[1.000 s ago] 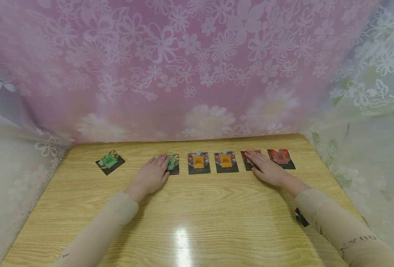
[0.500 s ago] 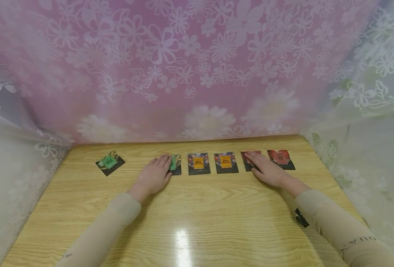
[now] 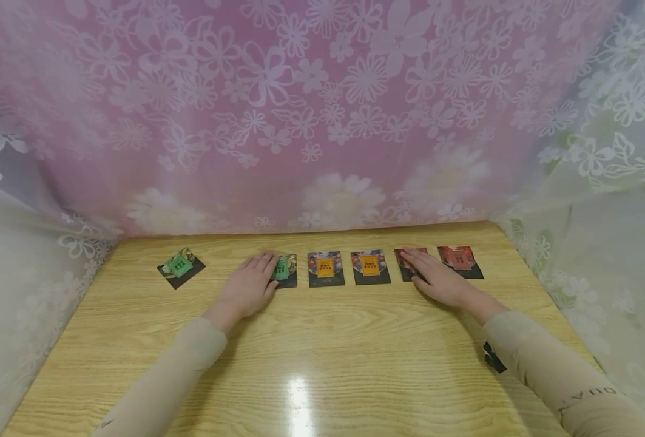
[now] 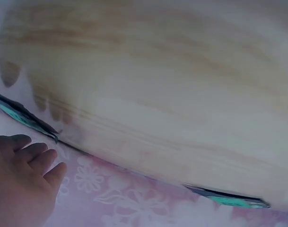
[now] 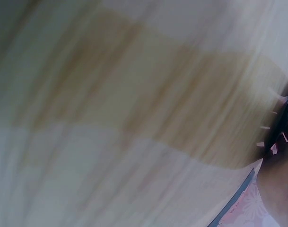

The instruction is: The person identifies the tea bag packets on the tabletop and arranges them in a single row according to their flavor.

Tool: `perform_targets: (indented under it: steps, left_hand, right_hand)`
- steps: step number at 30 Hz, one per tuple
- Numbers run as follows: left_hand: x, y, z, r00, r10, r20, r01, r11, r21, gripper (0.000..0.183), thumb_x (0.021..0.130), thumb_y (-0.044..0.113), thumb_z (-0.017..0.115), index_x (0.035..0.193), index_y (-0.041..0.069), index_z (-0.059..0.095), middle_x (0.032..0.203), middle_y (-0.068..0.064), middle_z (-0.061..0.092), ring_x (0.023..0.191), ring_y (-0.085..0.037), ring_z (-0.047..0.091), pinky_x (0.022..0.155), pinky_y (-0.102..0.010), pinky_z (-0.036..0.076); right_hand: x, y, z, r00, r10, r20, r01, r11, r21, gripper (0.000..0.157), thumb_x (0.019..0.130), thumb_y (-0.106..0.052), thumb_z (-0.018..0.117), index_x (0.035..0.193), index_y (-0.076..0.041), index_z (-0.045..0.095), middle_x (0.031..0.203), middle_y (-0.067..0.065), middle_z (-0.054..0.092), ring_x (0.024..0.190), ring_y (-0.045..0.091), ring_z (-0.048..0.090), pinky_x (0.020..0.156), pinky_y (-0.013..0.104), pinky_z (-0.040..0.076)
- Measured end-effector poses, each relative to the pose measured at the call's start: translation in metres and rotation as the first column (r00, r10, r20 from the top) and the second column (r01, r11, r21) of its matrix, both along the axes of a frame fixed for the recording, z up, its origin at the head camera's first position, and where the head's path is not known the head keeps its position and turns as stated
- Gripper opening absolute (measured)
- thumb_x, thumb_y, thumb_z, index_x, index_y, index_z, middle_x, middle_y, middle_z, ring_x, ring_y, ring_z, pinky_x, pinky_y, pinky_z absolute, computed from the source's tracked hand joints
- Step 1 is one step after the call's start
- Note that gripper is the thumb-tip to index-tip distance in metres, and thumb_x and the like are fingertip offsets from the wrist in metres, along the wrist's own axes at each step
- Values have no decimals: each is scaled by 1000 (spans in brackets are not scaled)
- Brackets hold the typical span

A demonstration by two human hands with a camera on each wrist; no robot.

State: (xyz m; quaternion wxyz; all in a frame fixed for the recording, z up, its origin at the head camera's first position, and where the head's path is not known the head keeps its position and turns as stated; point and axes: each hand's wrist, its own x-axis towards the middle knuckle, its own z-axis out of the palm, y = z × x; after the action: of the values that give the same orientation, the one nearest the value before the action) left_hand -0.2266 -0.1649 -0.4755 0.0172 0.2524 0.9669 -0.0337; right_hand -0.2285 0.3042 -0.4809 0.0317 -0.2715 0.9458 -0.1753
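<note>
My left hand (image 3: 246, 288) lies over the left part of a flat green-labelled packet (image 3: 286, 271), its fingers extended. In the left wrist view that hand (image 4: 30, 177) is close to the green packet (image 4: 28, 120). With straight fingers, my right hand (image 3: 437, 278) rests on a packet with a red label (image 3: 402, 262), covering much of it. Between the hands lie two packets with orange labels, one on the left (image 3: 325, 269) and one on the right (image 3: 370, 267). Only the edge of the right hand (image 5: 278, 184) shows in the right wrist view.
Another green-labelled packet (image 3: 181, 267) lies turned askew at the far left of the wooden table (image 3: 322, 346). Beyond the right hand is a second red-labelled packet (image 3: 460, 261). A small black object (image 3: 494, 358) sits beside the right sleeve. A flowered curtain (image 3: 322, 152) hangs behind the table.
The green packet under my left hand has slid slightly right, toward the orange ones. The left hand has since shifted a little left, uncovering more of its label. My right hand has stayed put.
</note>
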Motion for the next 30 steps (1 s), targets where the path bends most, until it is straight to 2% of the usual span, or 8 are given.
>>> perform_targets:
  steps: [6, 13, 22, 30]
  left_hand:
    - [3, -20, 4, 999, 27, -44, -25, 999, 45, 65, 113, 35, 47, 165, -2, 33, 170, -23, 36, 160, -40, 34, 134, -54, 29]
    - [7, -57, 2, 994, 84, -74, -76, 992, 105, 63, 112, 30, 50, 161, -7, 37, 167, -29, 38, 156, -45, 37, 131, -58, 32]
    - [15, -106, 0, 984, 169, -56, -163, 982, 100, 62, 113, 30, 50, 160, -8, 37, 167, -31, 36, 155, -48, 37, 131, -61, 31]
    - [16, -135, 1, 970, 244, -4, -242, 964, 110, 65, 114, 32, 45, 162, -10, 32, 168, -34, 31, 155, -53, 33, 129, -65, 29]
  right_hand:
    - [0, 1, -1, 1000, -9, 14, 9, 1000, 25, 61, 111, -16, 53, 164, 3, 32, 172, 26, 29, 157, 51, 29, 125, 70, 31]
    - [-1, 0, 0, 1000, -12, 17, 12, 1000, 29, 61, 111, -17, 53, 165, 2, 31, 172, 26, 29, 158, 50, 28, 126, 71, 30]
    - [-1, 0, 1, 1000, -6, 10, 6, 1000, 25, 61, 111, -17, 52, 165, 2, 32, 172, 26, 30, 157, 50, 28, 126, 71, 29]
    - [0, 0, 1, 1000, -9, 15, 8, 1000, 25, 61, 111, -17, 52, 165, 3, 32, 172, 27, 30, 157, 51, 28, 126, 71, 29]
